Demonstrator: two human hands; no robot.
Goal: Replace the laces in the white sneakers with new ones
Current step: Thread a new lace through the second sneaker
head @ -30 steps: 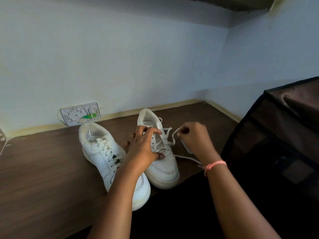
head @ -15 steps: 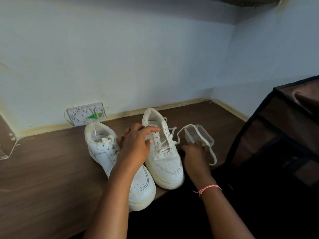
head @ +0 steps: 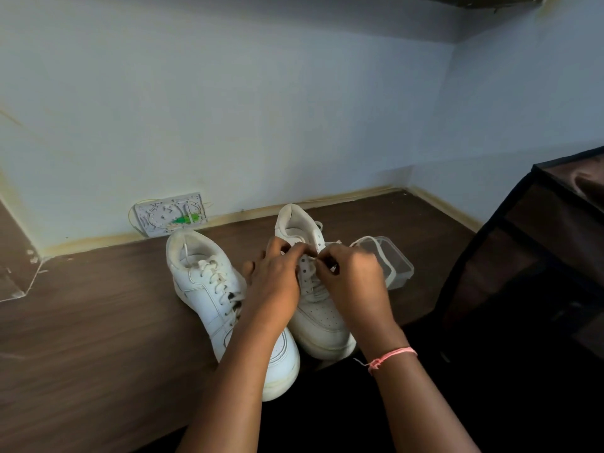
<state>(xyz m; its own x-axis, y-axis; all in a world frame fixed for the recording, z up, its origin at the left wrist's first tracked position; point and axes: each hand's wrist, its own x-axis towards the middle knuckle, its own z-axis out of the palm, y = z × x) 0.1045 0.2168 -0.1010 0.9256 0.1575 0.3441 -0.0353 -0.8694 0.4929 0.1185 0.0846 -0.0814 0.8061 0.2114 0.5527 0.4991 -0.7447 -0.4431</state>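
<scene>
Two white sneakers stand side by side on a brown wooden surface (head: 98,322). The left sneaker (head: 209,289) is fully laced. The right sneaker (head: 322,318) has bare upper eyelets. My left hand (head: 274,282) and my right hand (head: 353,282) meet over its tongue, and both pinch a white lace (head: 309,255) at the upper eyelets. A loose end of lace (head: 385,256) loops over a clear plastic container (head: 400,273) just right of the shoe.
A white wall plate with wires (head: 170,214) sits at the wall base behind the sneakers. A dark fabric rack (head: 529,256) stands close on the right. A clear plastic piece (head: 19,282) lies at the far left. The wooden surface's front edge runs under my forearms.
My right hand has risen from the surface beside the container to the right sneaker's upper eyelets and taken the lace. My left hand has closed on the lace there too.
</scene>
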